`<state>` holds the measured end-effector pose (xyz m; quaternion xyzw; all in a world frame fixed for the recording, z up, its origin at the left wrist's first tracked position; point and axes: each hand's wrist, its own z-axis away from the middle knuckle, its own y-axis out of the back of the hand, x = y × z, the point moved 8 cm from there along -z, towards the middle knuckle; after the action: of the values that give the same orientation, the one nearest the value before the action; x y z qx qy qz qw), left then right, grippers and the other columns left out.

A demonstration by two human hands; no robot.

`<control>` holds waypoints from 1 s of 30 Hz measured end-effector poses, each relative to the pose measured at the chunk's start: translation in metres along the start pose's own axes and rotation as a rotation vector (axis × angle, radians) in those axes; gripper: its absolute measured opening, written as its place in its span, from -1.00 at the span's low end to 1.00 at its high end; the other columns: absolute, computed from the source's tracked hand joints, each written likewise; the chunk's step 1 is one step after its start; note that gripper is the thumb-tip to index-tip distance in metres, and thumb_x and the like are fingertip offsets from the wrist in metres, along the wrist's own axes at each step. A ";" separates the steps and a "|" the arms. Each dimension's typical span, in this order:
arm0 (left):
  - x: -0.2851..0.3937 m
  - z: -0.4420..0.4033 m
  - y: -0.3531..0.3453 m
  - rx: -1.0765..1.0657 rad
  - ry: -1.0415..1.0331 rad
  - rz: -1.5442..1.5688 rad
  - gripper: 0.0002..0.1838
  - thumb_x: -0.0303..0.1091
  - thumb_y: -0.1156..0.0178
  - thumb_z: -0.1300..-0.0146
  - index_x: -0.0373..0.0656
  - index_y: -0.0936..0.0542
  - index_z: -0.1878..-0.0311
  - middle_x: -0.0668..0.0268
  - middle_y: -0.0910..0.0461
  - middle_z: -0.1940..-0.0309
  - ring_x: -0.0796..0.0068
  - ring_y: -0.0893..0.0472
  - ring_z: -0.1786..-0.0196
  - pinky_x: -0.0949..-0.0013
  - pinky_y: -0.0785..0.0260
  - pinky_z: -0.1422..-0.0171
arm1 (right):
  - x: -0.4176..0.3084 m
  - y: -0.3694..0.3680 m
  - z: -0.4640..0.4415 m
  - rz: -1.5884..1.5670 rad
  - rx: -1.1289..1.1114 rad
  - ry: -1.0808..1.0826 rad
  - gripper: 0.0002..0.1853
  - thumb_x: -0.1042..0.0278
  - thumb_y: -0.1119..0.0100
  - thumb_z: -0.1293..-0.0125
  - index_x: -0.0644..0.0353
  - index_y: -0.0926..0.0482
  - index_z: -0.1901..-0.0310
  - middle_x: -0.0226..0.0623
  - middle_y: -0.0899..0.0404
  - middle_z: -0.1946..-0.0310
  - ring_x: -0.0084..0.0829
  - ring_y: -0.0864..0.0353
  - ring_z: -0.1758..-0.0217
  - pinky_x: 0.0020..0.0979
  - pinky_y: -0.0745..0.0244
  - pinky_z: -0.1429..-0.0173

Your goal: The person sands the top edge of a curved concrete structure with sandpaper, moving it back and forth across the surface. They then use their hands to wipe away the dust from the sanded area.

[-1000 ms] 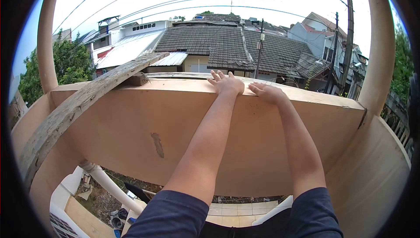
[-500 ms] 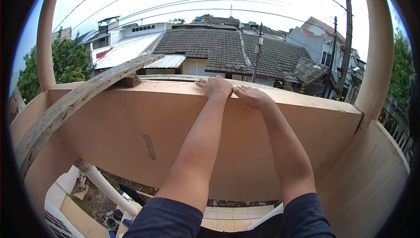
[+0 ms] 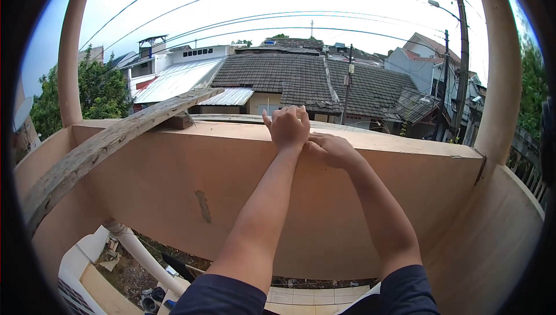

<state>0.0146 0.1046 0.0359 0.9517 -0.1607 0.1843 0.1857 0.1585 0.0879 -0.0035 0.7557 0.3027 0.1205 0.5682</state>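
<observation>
My left hand (image 3: pixel 288 127) is at the top of a peach-painted parapet wall (image 3: pixel 341 211), back of the hand towards me. Its wrist is bent up and its fingers are bent but apart, the little finger sticking out to the left; the palm side is hidden. Close against that wrist, my right hand (image 3: pixel 332 149) lies over the near edge of the wall's top with fingers stretched to the left. Nothing shows in either hand.
A weathered wooden plank (image 3: pixel 124 132) slants across the wall at left, resting by a small wood block (image 3: pixel 180 120). Round columns (image 3: pixel 498 66) rise at both ends. Below the wall are a tiled floor (image 3: pixel 315 299) and a pale pipe (image 3: pixel 145 252). Tiled roofs (image 3: pixel 272 74) lie beyond.
My left hand has tilted up from lying flat, its fingers now bent and raised. The right hand stays on the wall's edge. The view has tipped slightly upward.
</observation>
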 end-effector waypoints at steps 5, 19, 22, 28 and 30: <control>-0.008 -0.010 0.002 -0.069 0.094 0.192 -0.54 0.11 -0.18 -0.56 -0.08 -0.82 0.16 0.25 -0.85 0.22 0.17 -0.77 -0.08 -0.22 -0.09 -0.74 | 0.038 -0.009 -0.030 -0.087 -0.070 -0.157 -0.38 -0.24 0.21 -0.68 -0.26 -0.48 -0.61 -0.40 -0.47 -0.62 -0.25 -0.43 -0.67 -0.19 -0.33 -0.71; -0.035 -0.011 0.006 -0.281 -0.043 0.053 -0.33 0.42 -0.17 -0.48 0.01 -0.84 -0.13 0.12 -0.66 -0.38 0.13 -0.48 -0.53 -0.25 0.28 -0.87 | 0.003 -0.001 -0.011 0.189 0.292 -0.136 -0.44 -0.09 0.20 -0.67 -0.11 -0.69 -0.40 -0.42 -0.67 -0.45 -0.35 -0.62 -0.51 -0.16 -0.49 -0.58; -0.040 -0.011 -0.001 -0.181 -0.076 -0.009 -0.42 0.32 -0.21 -0.48 -0.01 -0.85 -0.07 0.15 -0.76 -0.24 0.11 -0.58 -0.43 -0.20 0.00 -0.79 | -0.006 -0.014 -0.015 0.224 0.478 0.066 -0.49 -0.02 0.13 -0.67 0.00 -0.74 -0.32 -0.32 -0.74 -0.34 -0.24 -0.71 -0.39 -0.10 -0.55 -0.51; -0.049 0.008 0.022 -0.025 0.074 -0.139 -0.68 0.00 -0.26 -0.36 -0.01 -0.83 0.16 0.29 -0.84 0.11 0.17 -0.71 -0.12 -0.04 -0.37 -0.43 | -0.015 0.012 -0.018 0.123 0.046 -0.155 -0.45 -0.14 0.20 -0.68 -0.14 -0.74 -0.34 -0.31 -0.81 -0.21 -0.15 -0.75 -0.32 -0.07 -0.63 -0.37; -0.046 0.005 0.023 0.048 -0.037 0.027 -0.69 -0.02 -0.26 -0.35 -0.02 -0.82 0.20 0.29 -0.83 0.15 0.18 -0.71 -0.12 0.03 -0.43 -0.38 | -0.016 0.009 -0.033 0.154 -0.041 -0.250 -0.46 -0.09 0.22 -0.68 -0.12 -0.75 -0.30 -0.18 -0.83 -0.12 -0.12 -0.77 -0.27 -0.08 -0.64 -0.35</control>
<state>-0.0328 0.0929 0.0194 0.9569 -0.1723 0.1731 0.1574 0.1317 0.1024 0.0185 0.7739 0.1679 0.0748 0.6060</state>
